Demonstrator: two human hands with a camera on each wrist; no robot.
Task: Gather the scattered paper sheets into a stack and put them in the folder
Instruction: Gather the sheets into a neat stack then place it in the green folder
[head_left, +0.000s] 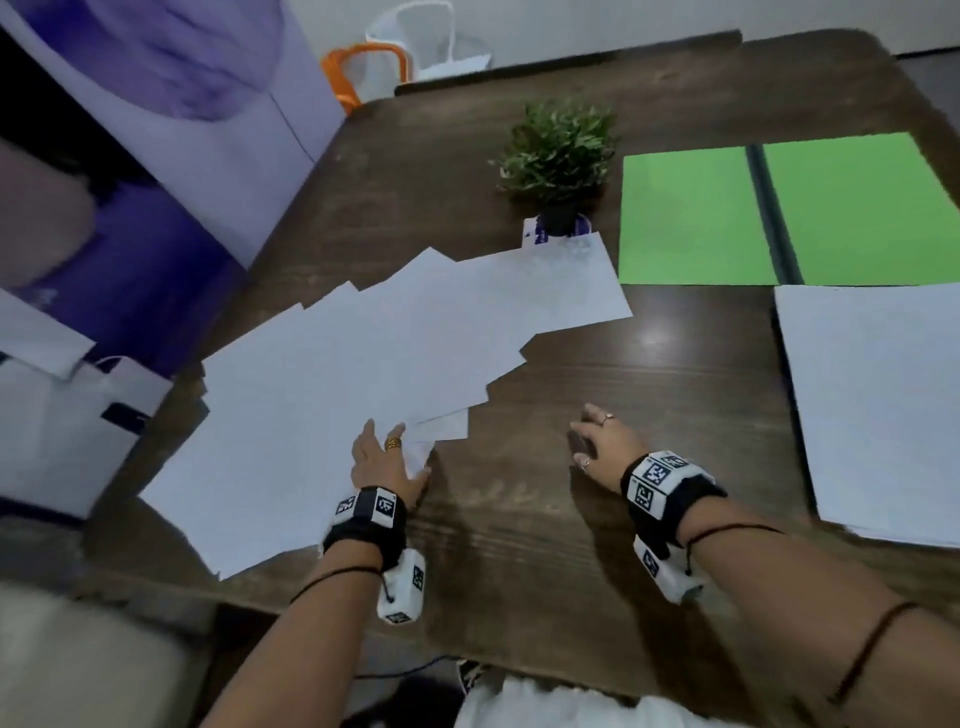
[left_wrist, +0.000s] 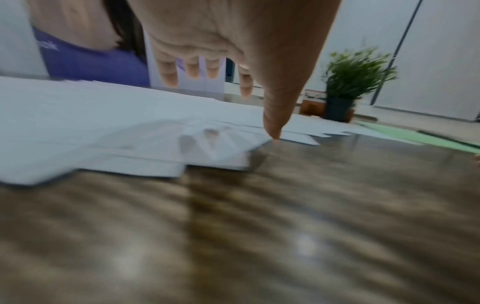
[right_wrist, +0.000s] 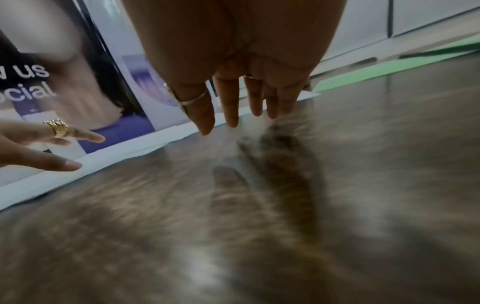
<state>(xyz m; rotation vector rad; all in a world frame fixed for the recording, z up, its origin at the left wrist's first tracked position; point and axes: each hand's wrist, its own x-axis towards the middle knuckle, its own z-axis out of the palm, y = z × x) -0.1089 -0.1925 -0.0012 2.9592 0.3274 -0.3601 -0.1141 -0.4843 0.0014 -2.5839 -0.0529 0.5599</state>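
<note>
Reaching forward over the dark wooden table, both hands are seen with fingers extended. The left hand is laid flat, fingers spread, on the near edge of the scattered paper sheets. The right hand is held over bare tabletop, nothing grasped. A neater paper pile is noted at right. Farther back, the open green folder lies beside a potted plant.

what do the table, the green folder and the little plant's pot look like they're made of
Table: wood or wood-look laminate, I can't tell which; dark brown grain with a glossy sheen that reflects light.
Green folder: probably card or thin plastic; flat, matte bright green, with a dark spine.
Plant pot: likely plastic; plain smooth black.
</note>
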